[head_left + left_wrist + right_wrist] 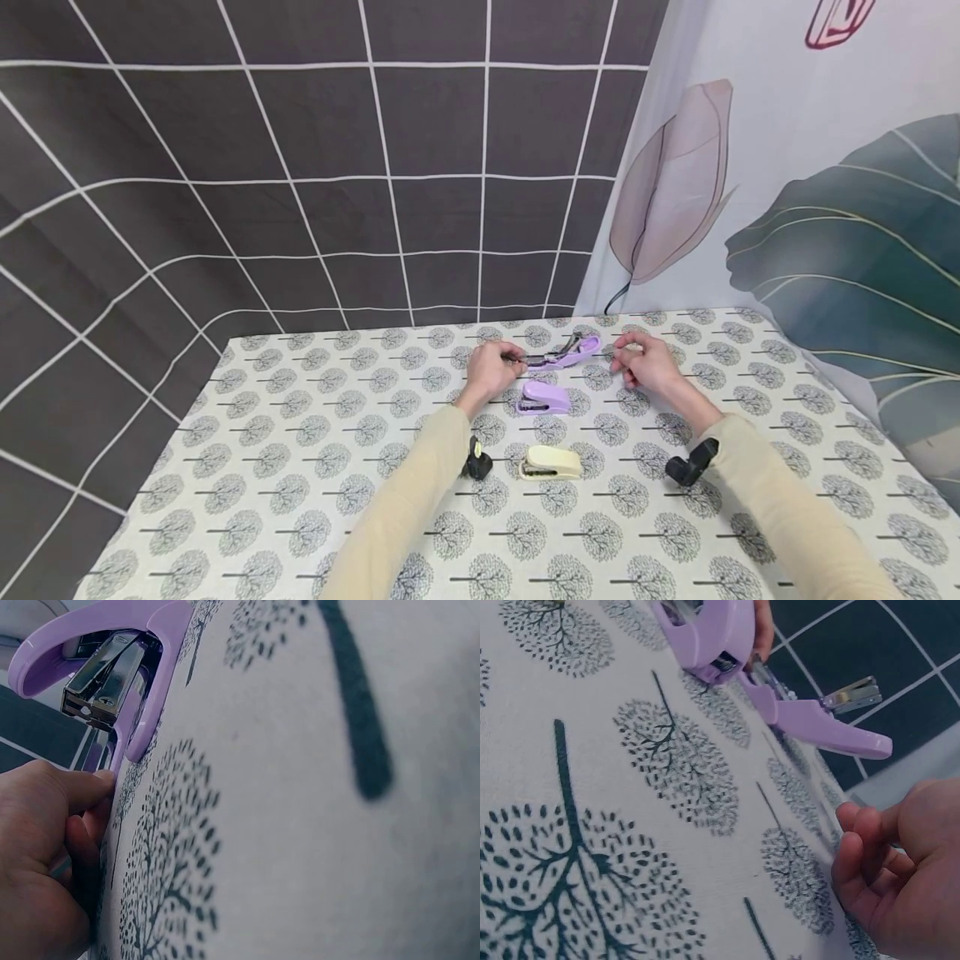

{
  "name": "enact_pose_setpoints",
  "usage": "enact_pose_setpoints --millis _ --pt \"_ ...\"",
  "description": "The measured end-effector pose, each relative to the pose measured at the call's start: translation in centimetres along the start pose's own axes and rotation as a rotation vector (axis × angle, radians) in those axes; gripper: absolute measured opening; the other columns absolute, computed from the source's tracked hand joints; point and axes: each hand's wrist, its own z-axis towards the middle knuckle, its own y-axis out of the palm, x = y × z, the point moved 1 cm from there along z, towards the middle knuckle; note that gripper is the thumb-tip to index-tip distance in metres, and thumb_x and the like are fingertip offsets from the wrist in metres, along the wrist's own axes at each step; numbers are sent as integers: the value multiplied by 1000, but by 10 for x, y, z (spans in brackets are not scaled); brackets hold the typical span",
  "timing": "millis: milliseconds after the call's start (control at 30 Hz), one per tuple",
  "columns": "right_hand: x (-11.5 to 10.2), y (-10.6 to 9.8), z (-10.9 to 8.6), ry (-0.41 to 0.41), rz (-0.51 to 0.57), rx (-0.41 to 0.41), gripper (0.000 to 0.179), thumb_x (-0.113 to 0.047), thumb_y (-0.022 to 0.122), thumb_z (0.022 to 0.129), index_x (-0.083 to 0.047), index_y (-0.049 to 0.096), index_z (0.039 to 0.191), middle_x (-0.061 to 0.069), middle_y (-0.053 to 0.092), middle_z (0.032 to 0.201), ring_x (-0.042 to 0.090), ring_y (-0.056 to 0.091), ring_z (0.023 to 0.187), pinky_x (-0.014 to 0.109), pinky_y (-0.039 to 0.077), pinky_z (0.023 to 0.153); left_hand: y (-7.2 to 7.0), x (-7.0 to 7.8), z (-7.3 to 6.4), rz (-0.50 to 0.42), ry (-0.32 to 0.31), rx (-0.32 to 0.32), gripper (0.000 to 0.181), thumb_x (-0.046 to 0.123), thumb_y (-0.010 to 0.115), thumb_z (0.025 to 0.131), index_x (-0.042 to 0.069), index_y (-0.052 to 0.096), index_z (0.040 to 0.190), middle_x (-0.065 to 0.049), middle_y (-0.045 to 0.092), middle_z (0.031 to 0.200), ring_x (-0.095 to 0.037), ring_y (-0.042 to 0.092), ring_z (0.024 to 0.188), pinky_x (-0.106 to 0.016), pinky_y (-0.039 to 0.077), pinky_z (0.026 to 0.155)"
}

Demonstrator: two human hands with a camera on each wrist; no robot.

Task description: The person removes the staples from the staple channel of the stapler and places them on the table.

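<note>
At the far side of the table lies a purple stapler (576, 353) swung wide open, its metal staple channel showing. My left hand (491, 367) pinches its left end between thumb and fingers. To the right of its other end is my right hand (649, 363), fingers loosely bent, nothing visible between them. In the right wrist view that hand (900, 862) is apart from the opened stapler's purple arm (832, 731). A second purple stapler (543, 398), folded together, stands just nearer; in the left wrist view it partly hides the opened one behind it.
A cream stapler (551, 462) stands nearer on the tree-print tablecloth (300, 467), between the forearms. Behind the table hang a dark cloth with white grid lines (427, 125) and a leaf-patterned curtain (780, 167).
</note>
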Motion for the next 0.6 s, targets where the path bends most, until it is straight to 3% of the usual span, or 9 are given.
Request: enact_pose_setpoints --millis 200,600 --pt "3 3 2 -51 -152 7 22 -1 50 102 8 49 122 8 68 77 8 49 51 23 43 46 1 -2 0 6 8 4 19 16 82 82 19 76 100 7 72 97 -15 62 94 -42 41 99" --pt "3 8 5 -47 -290 3 16 -1 54 99 5 55 114 8 68 77 10 49 53 22 41 48 0 -2 0 -4 26 8 19 15 82 82 17 77 99 6 72 95 -15 63 90 -41 42 97"
